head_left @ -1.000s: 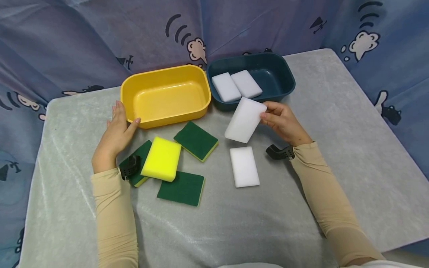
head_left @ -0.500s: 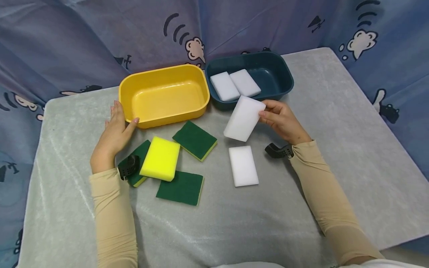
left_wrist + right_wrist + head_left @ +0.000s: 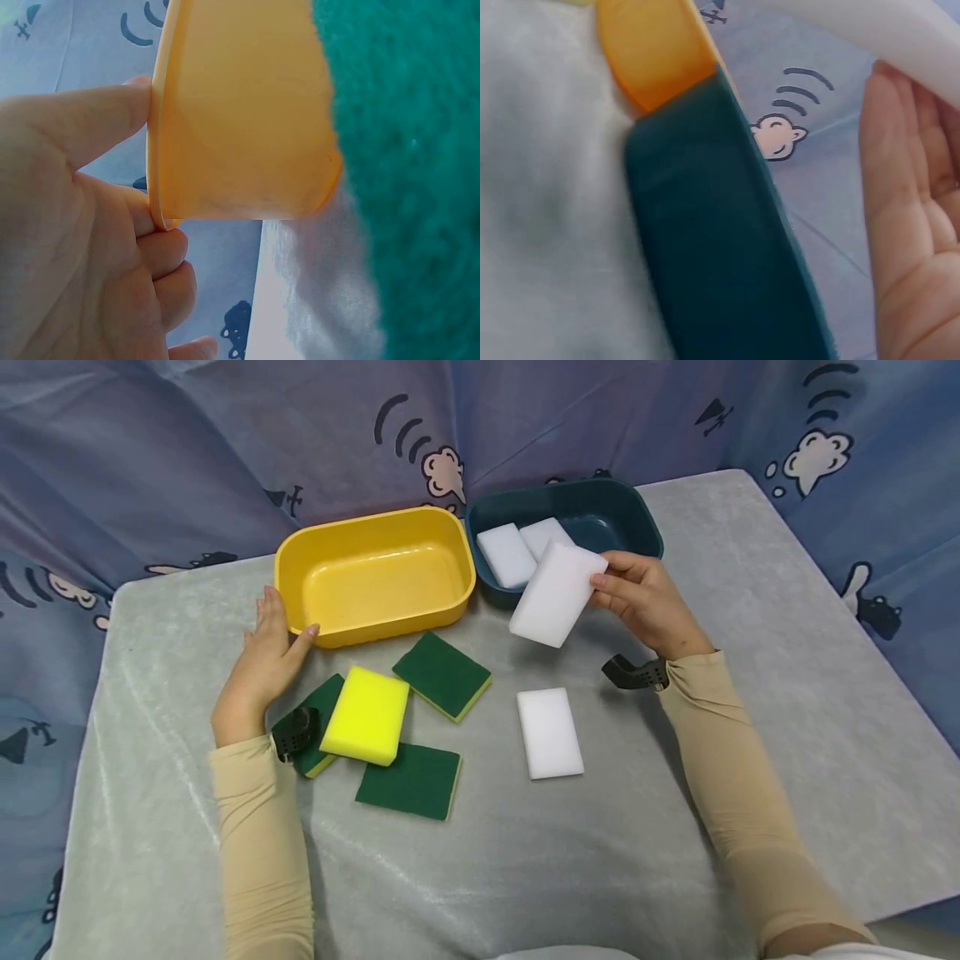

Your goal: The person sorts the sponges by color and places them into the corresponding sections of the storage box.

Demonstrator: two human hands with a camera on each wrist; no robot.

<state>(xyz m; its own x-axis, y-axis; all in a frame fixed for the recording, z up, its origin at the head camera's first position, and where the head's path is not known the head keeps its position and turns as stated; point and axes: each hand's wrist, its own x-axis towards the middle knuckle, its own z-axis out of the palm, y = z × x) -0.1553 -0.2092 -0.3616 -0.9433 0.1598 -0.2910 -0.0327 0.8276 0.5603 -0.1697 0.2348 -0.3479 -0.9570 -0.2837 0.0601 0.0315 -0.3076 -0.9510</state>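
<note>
My right hand [image 3: 654, 606] pinches a white sponge [image 3: 557, 595] by its right edge, tilted above the front rim of the dark teal bin [image 3: 611, 522]. Two more white sponges [image 3: 506, 556] lie inside that bin, one partly hidden behind the held sponge. Another white sponge [image 3: 550, 733] is flat on the table. My left hand [image 3: 258, 672] rests at the near left corner of the yellow bin [image 3: 375, 578], its fingers along the side; the left wrist view has the thumb touching the rim [image 3: 155, 135].
Several green-and-yellow scouring sponges lie in front of the yellow bin: one yellow side up [image 3: 365, 714], others green side up [image 3: 442, 675]. The two bins stand side by side at the back edge of the grey-covered table [image 3: 525, 860]. A patterned curtain [image 3: 540, 418] hangs behind.
My right hand has raised the white sponge and carried it away from me, over the teal bin's front rim. The left hand keeps its place at the yellow bin.
</note>
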